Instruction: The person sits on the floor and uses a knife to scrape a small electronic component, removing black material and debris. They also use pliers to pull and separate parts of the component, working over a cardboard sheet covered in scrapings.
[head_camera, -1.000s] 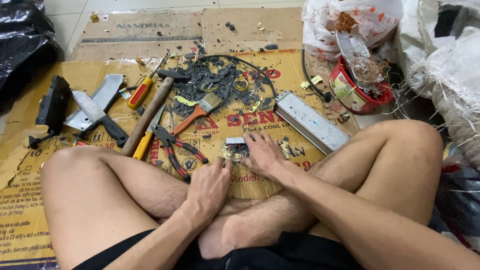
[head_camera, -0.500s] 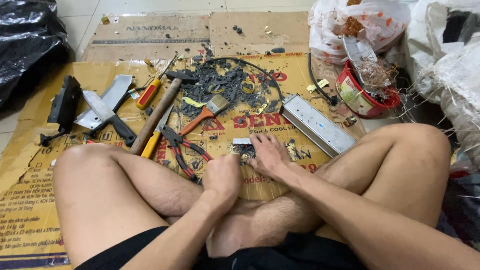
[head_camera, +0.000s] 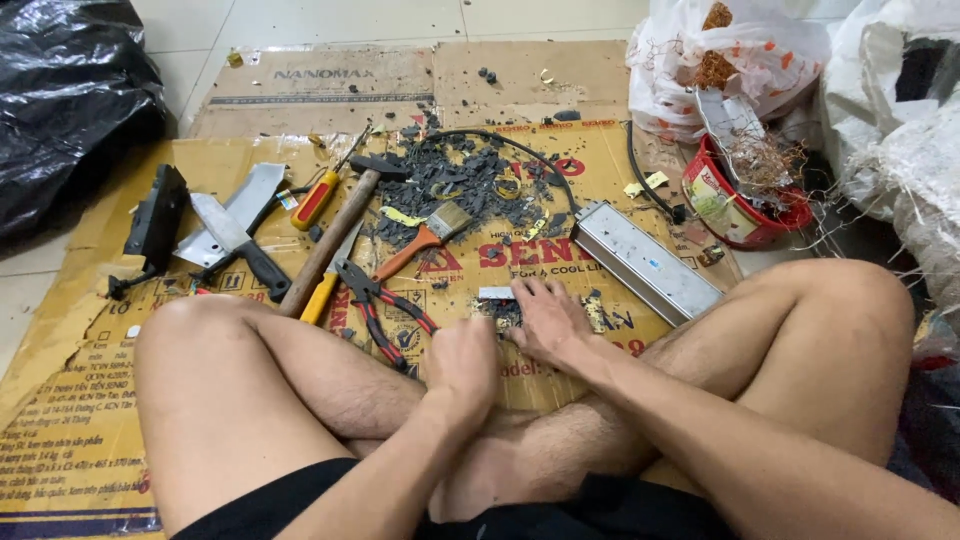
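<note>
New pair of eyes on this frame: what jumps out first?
The pile of dark broken scrap at the middle of the flattened cardboard, with a hammer, red-handled pliers and a cleaver spread to its left. Nearer, the right hand rests flat on a small piece beside a long grey metal casing, and the left hand is curled by the pliers, between the crossed bare legs.

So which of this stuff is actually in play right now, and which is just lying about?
In play:
right hand
small grey part at its fingertips
left hand
red-handled pliers nearest it

Lying about:
hammer
paintbrush
cleaver
long metal box
red tub
black debris pile
</note>
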